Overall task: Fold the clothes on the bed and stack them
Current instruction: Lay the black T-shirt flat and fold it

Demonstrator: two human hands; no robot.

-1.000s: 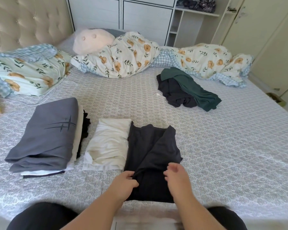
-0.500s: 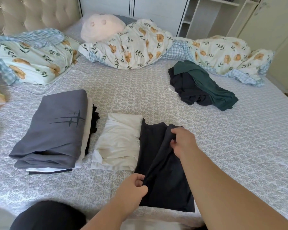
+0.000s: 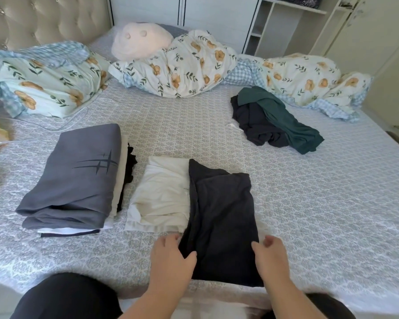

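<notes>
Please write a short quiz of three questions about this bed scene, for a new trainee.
1. True or false: the dark garment under the hands partly overlaps the white folded garment.
2. Which item tops the stack at the left? A) grey garment with a dark line print B) green garment C) white garment
3. Fill in: the unfolded pile farther up the bed holds a black garment and a ____ one.

Key: 1 true; 2 A; 3 green. The left hand grips the dark garment's near left edge; the right hand is at its right edge.
</notes>
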